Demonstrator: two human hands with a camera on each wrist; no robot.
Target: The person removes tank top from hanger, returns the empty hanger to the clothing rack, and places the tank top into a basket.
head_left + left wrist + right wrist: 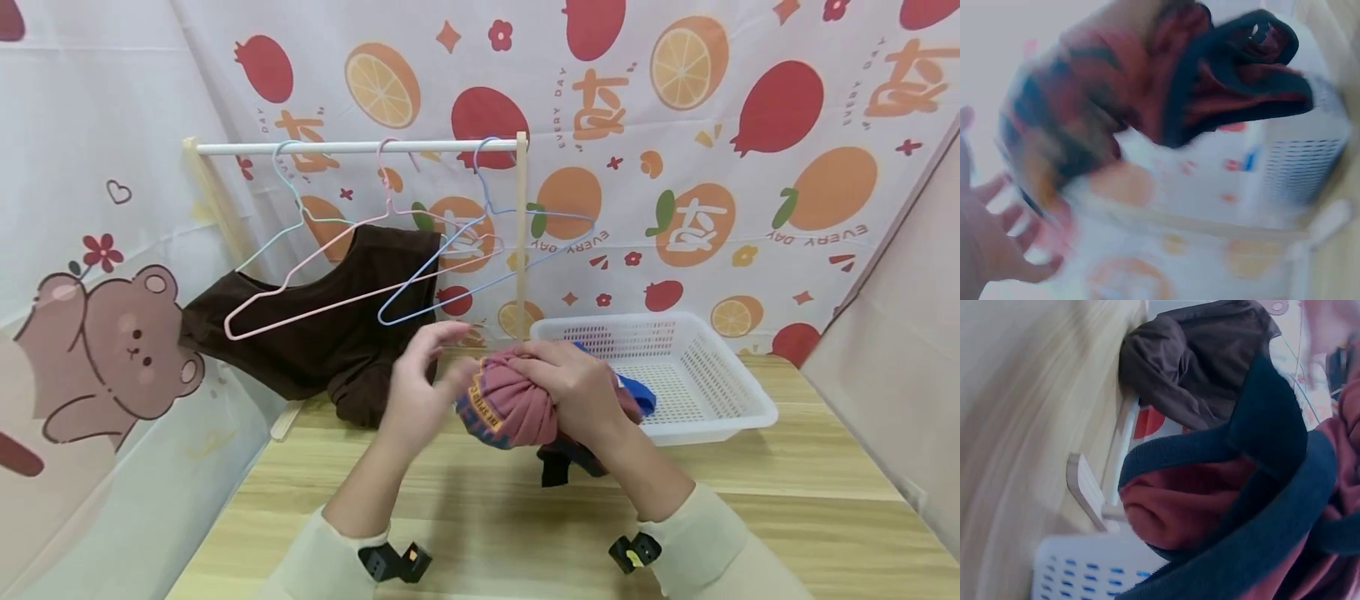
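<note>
My right hand (573, 387) grips a bunched reddish-pink garment (525, 412) with a dark blue-green printed part and yellow lettering. Dark blue-green bands (1175, 450) edge its loose end, which hangs toward the table below the hand. Left of the garment is my left hand (420, 383), fingers spread and blurred. In the left wrist view, the fingers of the left hand (997, 237) reach toward the blurred printed end of the garment (1066, 119), with nothing held in them. The right hand's fingertips are partly hidden in the folds.
A wooden-posted rack with a white rail (337, 147) carries a mint hanger (302, 208), a pink hanger (367, 293) and a blue hanger (435, 265). A dark brown garment (300, 333) hangs at its left. Behind my right hand, a white basket (750, 400) stands by blue cloth (639, 396).
</note>
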